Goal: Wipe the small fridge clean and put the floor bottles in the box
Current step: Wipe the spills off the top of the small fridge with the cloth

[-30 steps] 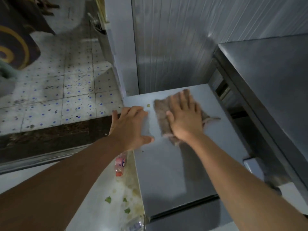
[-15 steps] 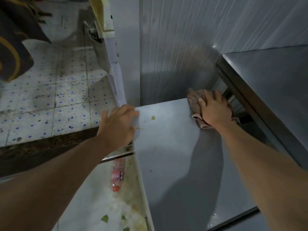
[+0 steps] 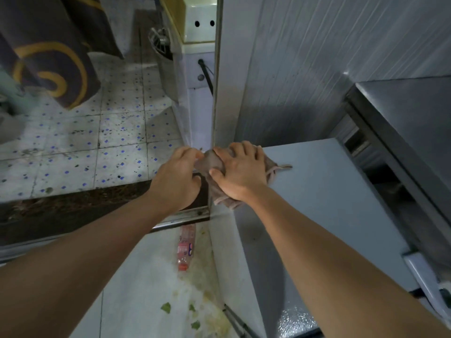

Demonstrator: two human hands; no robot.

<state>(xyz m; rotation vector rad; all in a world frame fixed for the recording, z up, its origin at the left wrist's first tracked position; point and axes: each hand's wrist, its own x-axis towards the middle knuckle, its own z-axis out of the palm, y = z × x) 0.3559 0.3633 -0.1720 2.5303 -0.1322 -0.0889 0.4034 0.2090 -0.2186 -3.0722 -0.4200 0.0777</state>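
Observation:
The small fridge's grey top (image 3: 324, 211) fills the middle right of the head view. My right hand (image 3: 240, 170) lies flat on a brown cloth (image 3: 220, 195) at the top's far left corner, and the cloth hangs over the left edge. My left hand (image 3: 178, 176) is just left of that corner, its fingertips curled onto the cloth's edge. A clear bottle with a pink label and red cap (image 3: 186, 247) lies on the floor beside the fridge's left side.
A steel counter (image 3: 410, 123) stands higher on the right. A ribbed metal wall (image 3: 292, 69) rises behind the fridge. Green leaf scraps (image 3: 166, 307) and yellowish stains lie on the pale floor. A tiled floor (image 3: 92, 147) beyond a dark threshold lies to the left.
My right hand has swept the cloth from the top's far right corner across to its far left corner. My left hand has left the top's edge and now touches the cloth.

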